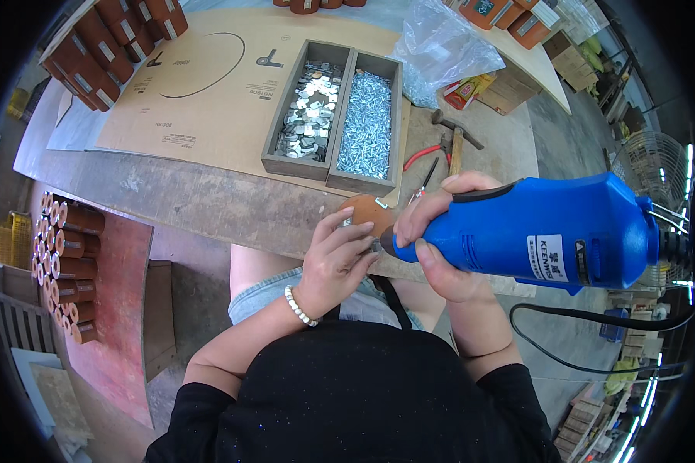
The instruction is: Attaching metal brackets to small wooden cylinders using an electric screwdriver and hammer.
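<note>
At the table's front edge is a round reddish-brown piece (368, 210) with small metal bits on its face; its lower part is hidden by my hands. My left hand (334, 258), with a beaded bracelet at the wrist, holds the piece, fingertips on its face and thumb near the tool's tip. My right hand (448, 266) is wrapped round the front of a blue corded electric screwdriver (510, 231), which lies sideways with its dark nose against the piece. Just beyond stands a two-part wooden box: small metal plates (313, 112) on the left, screws (367, 116) on the right.
Right of the box lie a hammer (457, 147), red-handled pliers (425, 154) and a thin pointed tool (427, 176). A clear plastic bag (440, 50) sits behind them. Brown cylinders (104, 54) are stacked far left, more (76, 268) on a low reddish board. A black cable (548, 351) loops at right.
</note>
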Tool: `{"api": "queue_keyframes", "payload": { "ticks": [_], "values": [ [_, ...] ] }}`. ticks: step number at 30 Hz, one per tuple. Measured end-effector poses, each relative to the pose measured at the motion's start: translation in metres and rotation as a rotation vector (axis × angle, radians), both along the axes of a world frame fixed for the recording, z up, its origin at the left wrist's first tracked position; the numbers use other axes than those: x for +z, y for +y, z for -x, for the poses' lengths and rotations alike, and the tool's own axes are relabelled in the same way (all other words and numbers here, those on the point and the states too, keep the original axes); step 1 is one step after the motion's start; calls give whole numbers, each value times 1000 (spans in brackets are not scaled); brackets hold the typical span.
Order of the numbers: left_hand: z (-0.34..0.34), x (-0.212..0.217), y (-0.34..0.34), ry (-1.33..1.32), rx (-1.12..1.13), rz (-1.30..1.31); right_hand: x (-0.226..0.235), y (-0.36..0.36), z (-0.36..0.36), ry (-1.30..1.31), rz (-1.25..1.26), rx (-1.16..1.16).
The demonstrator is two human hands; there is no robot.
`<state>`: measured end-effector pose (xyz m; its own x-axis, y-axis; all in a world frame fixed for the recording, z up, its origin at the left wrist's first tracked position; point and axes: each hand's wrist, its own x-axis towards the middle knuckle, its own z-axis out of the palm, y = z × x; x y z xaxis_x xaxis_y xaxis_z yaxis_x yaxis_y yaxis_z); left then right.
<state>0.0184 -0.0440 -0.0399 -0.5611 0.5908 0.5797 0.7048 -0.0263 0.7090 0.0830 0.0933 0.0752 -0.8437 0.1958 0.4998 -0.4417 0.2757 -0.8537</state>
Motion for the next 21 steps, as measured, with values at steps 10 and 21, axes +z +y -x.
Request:
{"api": "queue_keyframes", "payload": {
  "ticks": [10,21],
  "values": [
    [-1,-1,1,-11,5,-6,-4,2,-2,-11,4,45],
    [8,24,21,-104,67,470,21,13,-29,369,333,-107]
  ]
}}
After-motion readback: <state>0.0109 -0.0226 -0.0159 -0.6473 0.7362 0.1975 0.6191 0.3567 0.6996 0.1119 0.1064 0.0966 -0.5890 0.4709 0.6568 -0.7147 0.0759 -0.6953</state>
